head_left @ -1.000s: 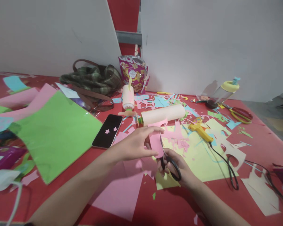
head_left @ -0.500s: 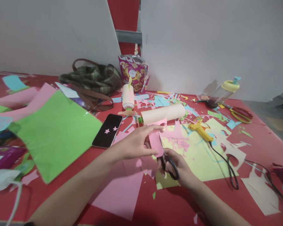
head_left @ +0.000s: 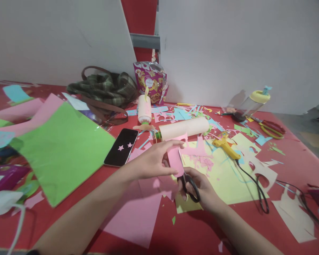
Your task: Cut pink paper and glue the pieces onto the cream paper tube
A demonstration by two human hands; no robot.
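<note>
My left hand (head_left: 155, 159) grips a small piece of pink paper (head_left: 175, 162) between thumb and fingers. In my right hand (head_left: 198, 184) is a pair of black-handled scissors (head_left: 192, 187), my fingers through the loops. The scissor blades lie along the right edge of the pink paper and look nearly closed. A larger pink sheet (head_left: 134, 223) lies on the table beneath my hands. Left of my hands, a phone (head_left: 117, 156) bears two small pink paper stars (head_left: 120, 148). Behind the hands lies a cream paper-wrapped roll (head_left: 184, 128).
A yellow glue gun (head_left: 227, 148) with a black cord lies on yellow paper (head_left: 223, 191) at right. Red-and-yellow-handled pliers (head_left: 272, 129) and a clear jar (head_left: 252, 104) stand farther right. Green sheets (head_left: 61, 152), a plaid bag (head_left: 103, 88) and a snack bag (head_left: 151, 81) are left and behind.
The scissors and my right hand have shifted very slightly left, with the handles a little closer together. My left hand and the pink paper stay in place.
</note>
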